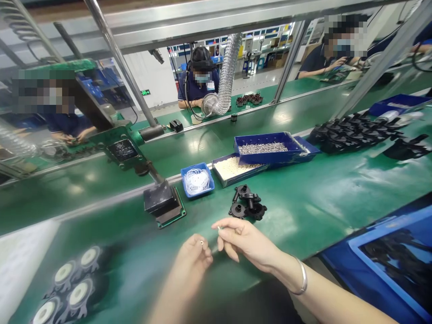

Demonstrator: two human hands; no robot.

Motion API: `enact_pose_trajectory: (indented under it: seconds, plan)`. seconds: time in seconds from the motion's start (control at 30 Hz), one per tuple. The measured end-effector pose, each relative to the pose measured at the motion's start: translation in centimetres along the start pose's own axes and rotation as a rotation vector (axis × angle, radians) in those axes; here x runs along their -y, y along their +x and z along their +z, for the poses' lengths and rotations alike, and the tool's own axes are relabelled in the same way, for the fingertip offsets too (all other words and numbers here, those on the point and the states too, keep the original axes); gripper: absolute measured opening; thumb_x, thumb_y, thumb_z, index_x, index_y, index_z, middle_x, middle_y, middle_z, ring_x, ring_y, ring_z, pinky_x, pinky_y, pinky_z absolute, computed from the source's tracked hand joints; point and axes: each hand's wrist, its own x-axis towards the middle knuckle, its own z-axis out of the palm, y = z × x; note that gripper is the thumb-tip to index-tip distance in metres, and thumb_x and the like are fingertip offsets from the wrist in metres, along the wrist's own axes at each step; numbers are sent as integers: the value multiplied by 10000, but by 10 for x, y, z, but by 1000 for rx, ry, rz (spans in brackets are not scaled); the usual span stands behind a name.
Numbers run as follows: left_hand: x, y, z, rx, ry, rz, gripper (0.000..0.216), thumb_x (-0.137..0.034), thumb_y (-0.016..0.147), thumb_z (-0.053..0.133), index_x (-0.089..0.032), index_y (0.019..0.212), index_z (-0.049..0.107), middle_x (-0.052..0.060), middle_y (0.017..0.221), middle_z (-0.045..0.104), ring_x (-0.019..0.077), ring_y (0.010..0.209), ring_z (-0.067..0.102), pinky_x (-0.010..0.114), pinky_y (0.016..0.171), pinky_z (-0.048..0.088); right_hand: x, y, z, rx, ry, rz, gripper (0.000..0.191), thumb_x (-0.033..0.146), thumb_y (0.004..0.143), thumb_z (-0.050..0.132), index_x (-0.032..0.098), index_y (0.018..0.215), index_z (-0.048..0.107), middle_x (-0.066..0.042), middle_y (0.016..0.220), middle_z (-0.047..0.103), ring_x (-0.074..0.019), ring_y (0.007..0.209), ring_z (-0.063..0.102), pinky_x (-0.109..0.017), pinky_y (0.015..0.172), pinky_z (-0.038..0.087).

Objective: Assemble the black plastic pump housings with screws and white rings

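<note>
Over the green bench my left hand (195, 254) is closed, its fingertips pinching a small white ring-like part (201, 243). To its right, my right hand (243, 238) holds a tiny whitish pin-like piece (218, 228) between thumb and forefinger, the other fingers loosely curled. A short gap separates the two hands. Just beyond my right hand lies a small cluster of black plastic housings (248, 202). Behind them a small blue tray (197, 181) holds white rings, and a shallow tray (238, 179) holds many tiny cream pieces.
A blue bin (266, 157) of metal pins overlaps the cream-piece tray. A green hand press (128, 148) stands left. Black parts with white rings (79, 292) lie front left. Black parts (354, 132) are heaped right, above a blue crate (357, 238). Co-workers (199, 85) sit across the bench.
</note>
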Motion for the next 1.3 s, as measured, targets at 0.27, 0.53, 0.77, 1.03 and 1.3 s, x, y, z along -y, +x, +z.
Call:
enact_pose_trajectory:
  seconds: [0.27,0.53,0.77,1.03,1.3]
  plan:
    - [6,4,-2,155,29,38,322,-376,812,762,-154,702,558,-36,630,494,77,584,454,197,576,422,-3,-4,15,53,-166,72,292,421,899,650,144,868,561,-13,639,670,-93,397,570,-154,352,387]
    - [8,8,2,131,29,44,332,-362,785,792,-154,688,552,-45,635,469,69,578,408,201,587,377,2,-7,18,-13,-338,149,269,386,915,594,145,795,593,24,529,621,-61,325,484,-131,309,301]
    - [11,11,6,70,87,55,371,-382,710,848,-157,672,555,-47,656,480,67,575,421,194,588,387,1,-10,13,-29,-311,159,210,331,903,555,157,786,575,28,524,620,-68,317,477,-143,310,314]
    - [23,20,23,22,219,161,387,-417,723,827,-151,618,565,-30,689,484,79,604,442,195,601,402,-11,-20,1,-99,-307,22,254,401,917,580,168,820,559,38,533,608,-67,341,482,-148,344,332]
    - [28,39,35,119,663,451,212,-377,833,716,-209,961,699,55,905,637,201,873,607,296,812,478,-19,-35,-27,-136,-88,-102,324,472,916,624,167,863,527,23,569,630,-63,351,476,-159,357,358]
